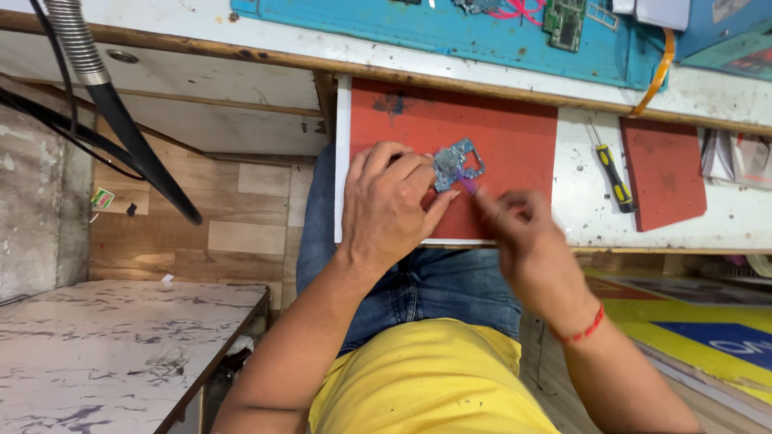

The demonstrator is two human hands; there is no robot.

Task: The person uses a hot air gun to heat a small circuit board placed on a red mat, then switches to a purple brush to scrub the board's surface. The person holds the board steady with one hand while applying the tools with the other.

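Frame (458,163), the small grey metal piece with cut-outs, sits on the red mat (515,137), pinned under our left fingertips. Left hand (392,201) lies palm-down, fingers curled, thumb and index pressing its left edge. Right hand (523,233) is blurred; its fingers look pinched shut around a thin purple tool (467,184), whose tip meets the frame's lower edge just beyond our left thumb. Exact grip on the tool we cannot tell through the blur.

How we'd judge doing this well:
- We keep the left fingers flat and low on the frame so it doesn't skate on the mat; pressure on the solid edge, not on the thin bars around the cut-outs, which probably bend easily.
- We hold the tool near its tip, short strokes, wrist resting on the mat edge for control.
- We work away from the left thumb, since the tip sits close to it.
- We keep the frame well inside the mat; it overhangs our lap, and a slip toward the palms would likely drop the part.

Screwdriver (615,178), yellow and black, lies well right of the right fingers, beside a second red pad (663,169). Blue mat (450,32) with a green board (565,22) is far beyond the fingertips.
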